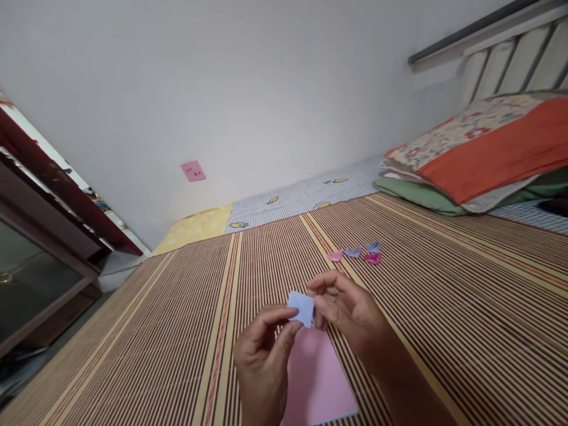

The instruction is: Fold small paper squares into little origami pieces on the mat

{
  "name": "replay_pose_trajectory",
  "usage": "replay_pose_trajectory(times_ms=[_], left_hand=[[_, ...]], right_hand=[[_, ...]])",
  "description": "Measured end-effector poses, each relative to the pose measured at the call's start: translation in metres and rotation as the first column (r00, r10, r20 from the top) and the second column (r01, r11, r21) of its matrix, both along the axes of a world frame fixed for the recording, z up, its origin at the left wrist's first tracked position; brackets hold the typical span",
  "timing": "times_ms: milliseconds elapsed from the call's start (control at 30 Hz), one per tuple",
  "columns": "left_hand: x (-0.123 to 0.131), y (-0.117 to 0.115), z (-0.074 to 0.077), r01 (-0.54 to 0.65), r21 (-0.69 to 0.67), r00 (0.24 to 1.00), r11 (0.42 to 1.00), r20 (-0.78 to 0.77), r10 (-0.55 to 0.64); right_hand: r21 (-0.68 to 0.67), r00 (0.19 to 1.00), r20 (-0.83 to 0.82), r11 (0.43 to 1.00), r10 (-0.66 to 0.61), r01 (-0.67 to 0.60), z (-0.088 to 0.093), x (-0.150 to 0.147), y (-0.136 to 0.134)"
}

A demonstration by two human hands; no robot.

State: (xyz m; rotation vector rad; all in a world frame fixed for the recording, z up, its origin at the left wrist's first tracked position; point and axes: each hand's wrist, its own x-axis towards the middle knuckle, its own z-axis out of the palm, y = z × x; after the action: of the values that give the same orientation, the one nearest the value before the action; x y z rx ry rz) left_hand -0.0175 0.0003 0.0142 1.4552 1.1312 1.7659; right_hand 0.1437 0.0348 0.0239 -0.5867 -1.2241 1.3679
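Curling both hands (266, 349) (348, 305) at blue paper (303, 307)

The mat (177, 313) lies open leftward; folded papers (354, 252) obstruct ahead-right.

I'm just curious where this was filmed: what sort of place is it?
Probably a bedroom: a striped mat seems to cover a bed, pillows lie piled at one end, and what looks like a slatted headboard stands behind them.

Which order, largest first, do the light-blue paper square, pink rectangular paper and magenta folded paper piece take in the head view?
1. Pink rectangular paper (partly hidden)
2. Light-blue paper square
3. Magenta folded paper piece
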Motion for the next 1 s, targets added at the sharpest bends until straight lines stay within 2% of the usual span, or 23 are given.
replay_pose_trajectory(times_ms=[100, 200, 533, 700, 1000], left_hand=[[-0.002, 0.0, 0.0, -0.004, -0.077, 0.997, 0.997, 0.077, 0.01], [-0.003, -0.001, 0.001, 0.02, -0.098, 0.994, 0.995, 0.107, -0.009], [-0.002, -0.002, 0.003, 0.053, -0.032, 0.997, 0.998, 0.056, -0.051], [-0.002, -0.003, 0.003, 0.066, 0.003, 0.997, 0.998, 0.039, -0.066], [-0.002, 0.001, 0.002, -0.008, 0.073, 1.0, 0.997, 0.025, 0.006]], right_hand=[[0.083, 0.998, 0.061, 0.996, 0.017, -0.022, -0.002, 0.005, -0.001], [0.175, 0.992, 0.129, 0.984, -0.009, -0.014, -0.003, 0.008, 0.0], [0.253, 0.979, 0.184, 0.966, -0.093, 0.045, 0.001, 0.005, -0.002], [0.355, 0.974, 0.158, 0.93, -0.16, 0.095, 0.003, 0.001, -0.001], [0.335, 0.973, 0.143, 0.934, -0.181, 0.124, 0.003, -0.008, -0.003]])
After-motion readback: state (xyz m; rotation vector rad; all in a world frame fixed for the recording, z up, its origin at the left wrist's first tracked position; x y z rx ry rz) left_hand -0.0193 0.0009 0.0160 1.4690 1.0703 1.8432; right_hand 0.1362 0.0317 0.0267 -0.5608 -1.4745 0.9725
